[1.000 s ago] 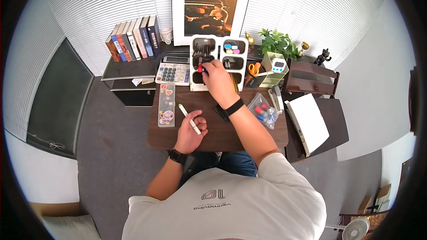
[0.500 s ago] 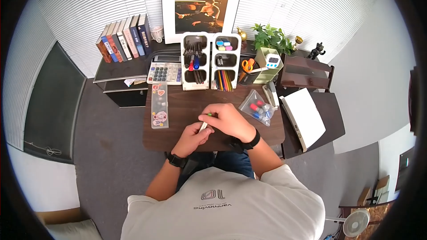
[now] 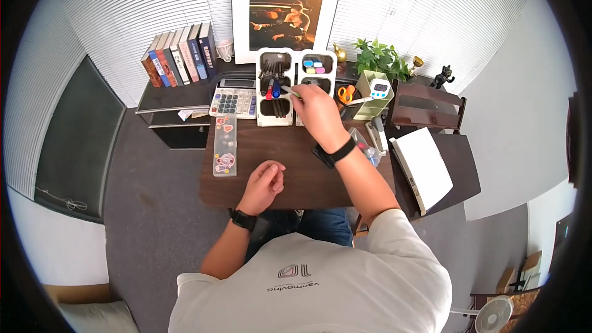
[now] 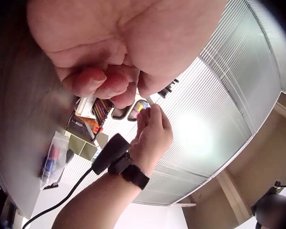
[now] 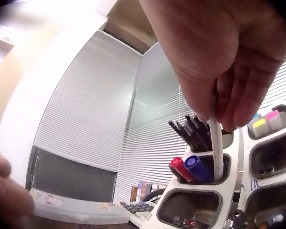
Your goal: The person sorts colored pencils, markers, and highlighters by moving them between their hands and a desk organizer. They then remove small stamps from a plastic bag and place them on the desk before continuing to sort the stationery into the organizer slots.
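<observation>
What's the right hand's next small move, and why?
Probably ease the white pen down slightly, then let go: the right hand pinches its upper part, and its lower end appears inside the slot, beside the blue marker.

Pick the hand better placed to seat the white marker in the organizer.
Right, I'd say: the right hand pinches the white marker, its lower end beside the blue marker in the organizer. The left hand holds nothing visible and sits well short of the organizer.
</observation>
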### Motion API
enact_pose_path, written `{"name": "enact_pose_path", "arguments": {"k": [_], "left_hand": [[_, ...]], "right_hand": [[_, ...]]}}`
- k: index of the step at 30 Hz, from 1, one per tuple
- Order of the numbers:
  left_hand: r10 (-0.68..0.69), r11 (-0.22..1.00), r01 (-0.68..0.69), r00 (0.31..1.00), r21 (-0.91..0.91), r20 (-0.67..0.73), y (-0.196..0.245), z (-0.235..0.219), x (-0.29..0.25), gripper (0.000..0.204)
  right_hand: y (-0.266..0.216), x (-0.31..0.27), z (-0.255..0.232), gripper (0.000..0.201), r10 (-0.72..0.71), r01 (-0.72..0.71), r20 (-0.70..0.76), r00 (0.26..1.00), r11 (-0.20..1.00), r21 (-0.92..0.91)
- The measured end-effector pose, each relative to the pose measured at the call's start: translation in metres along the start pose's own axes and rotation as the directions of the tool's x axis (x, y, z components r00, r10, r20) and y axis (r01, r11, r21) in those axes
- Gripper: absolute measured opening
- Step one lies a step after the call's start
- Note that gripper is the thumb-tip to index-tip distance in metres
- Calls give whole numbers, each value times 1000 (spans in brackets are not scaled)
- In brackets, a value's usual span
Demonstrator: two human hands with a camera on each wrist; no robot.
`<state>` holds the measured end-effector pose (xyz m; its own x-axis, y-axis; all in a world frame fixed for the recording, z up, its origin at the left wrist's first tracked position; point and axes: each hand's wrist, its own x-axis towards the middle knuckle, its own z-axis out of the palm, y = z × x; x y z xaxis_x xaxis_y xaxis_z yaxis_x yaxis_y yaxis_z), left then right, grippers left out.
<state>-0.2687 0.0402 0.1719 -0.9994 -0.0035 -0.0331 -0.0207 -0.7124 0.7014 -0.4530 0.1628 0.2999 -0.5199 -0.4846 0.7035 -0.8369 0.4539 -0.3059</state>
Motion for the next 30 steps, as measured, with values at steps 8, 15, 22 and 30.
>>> {"name": "enact_pose_path", "arguments": {"k": [8,15,22,30], "left_hand": [[-6,1000,5,999,-1,-45,1,1,-1,20],[-27,999,26,999,-38,-18,1,0,0,20],[0,995,-5,999,-100,-51,1,0,-1,20],[3,992,-6,1000,-126,-25,0,-5,1,20]], "right_hand": [[3,11,20,27,54,-64,113,992,995,83],[12,44,13,53,-2,-1,99,995,1000,29],[22,98,34,39,-461,507,271,845,851,-135],[35,91,43,18,-376,377,289,880,924,54]]}}
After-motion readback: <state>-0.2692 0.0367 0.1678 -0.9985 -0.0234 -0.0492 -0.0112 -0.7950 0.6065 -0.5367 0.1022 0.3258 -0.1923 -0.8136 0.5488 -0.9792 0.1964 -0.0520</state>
